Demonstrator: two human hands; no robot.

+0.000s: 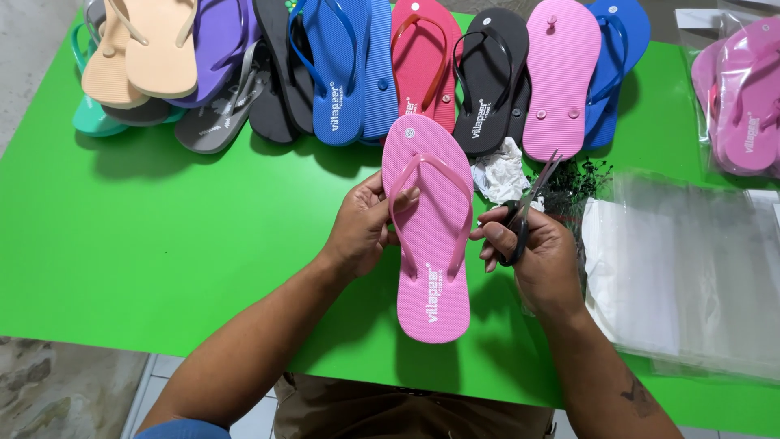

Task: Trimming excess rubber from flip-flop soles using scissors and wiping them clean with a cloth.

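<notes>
— Holding anything, those two hands?

— Yes. The left hand point(361, 228) has its fingers curled tight round the edge of a pink flip-flop point(428, 232), thumb tucked under the strap, keeping it raised sole-down just above the green table point(162, 244). The right hand point(532, 252) is closed through the handles of a pair of black scissors point(528, 207), whose blades stand a little apart and point up and away, just beside the sandal's right edge.

— And containers?

— At the right edge lies a clear plastic bag point(739, 97) with pink flip-flops inside it; how many I cannot tell. Nearer the person sits a flat stack of clear bags point(691, 276), nothing visible in them.

— What else is on the table?

— A row of loose flip-flops point(349, 73) along the far side: peach, purple, grey, black, blue, red, pink, overlapping one another. Between that row and the scissors are a crumpled white paper point(500, 171) and a small heap of black scraps point(581, 179).
</notes>
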